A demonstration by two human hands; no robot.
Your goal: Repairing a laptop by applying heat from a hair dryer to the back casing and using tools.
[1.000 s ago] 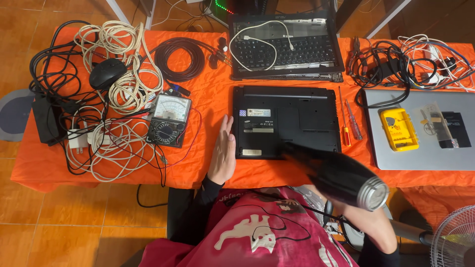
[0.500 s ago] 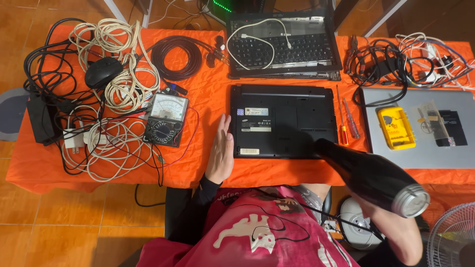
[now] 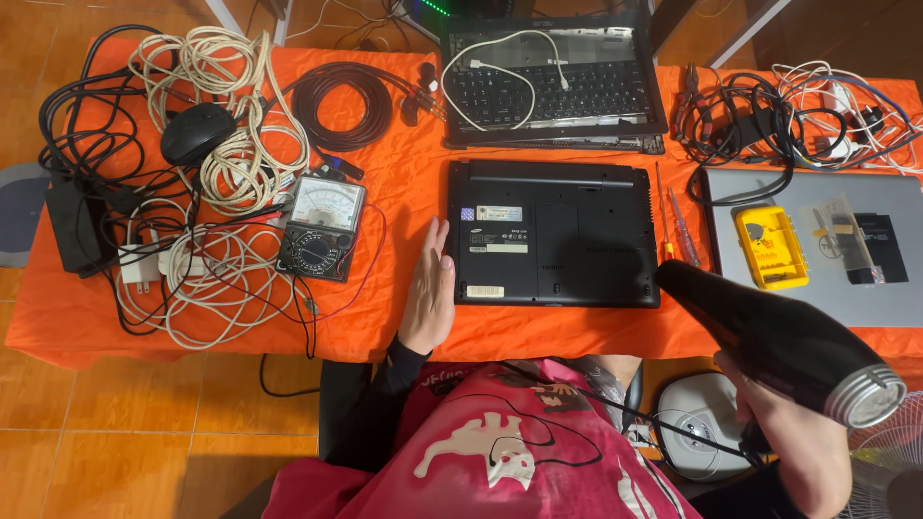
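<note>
- We sit at the desk (image 3: 385, 192), covered in an orange cloth, with a black laptop (image 3: 553, 234) lying bottom-up in front of us.
- Our left hand (image 3: 430, 288) lies flat and open on the cloth, fingers together, its edge touching the laptop's left side; it grips nothing and seems to steady the case.
- Our right hand (image 3: 784, 437) is wrapped around the handle of a black hair dryer (image 3: 779, 341), held off the desk's near edge, its nozzle pointing toward the laptop's near right corner.
- We judge the step in hand to be bringing the dryer to bear on the underside of the laptop; the nozzle is just beside that corner, not over the case.
- The next move calls for a level, controlled swing of the nozzle across the base, with the left hand holding the case firm.
- Two screwdrivers (image 3: 673, 226) lie just right of the laptop, a yellow bit case (image 3: 769, 247) beyond them, and an analog multimeter (image 3: 322, 229) sits to the left among cables.
</note>
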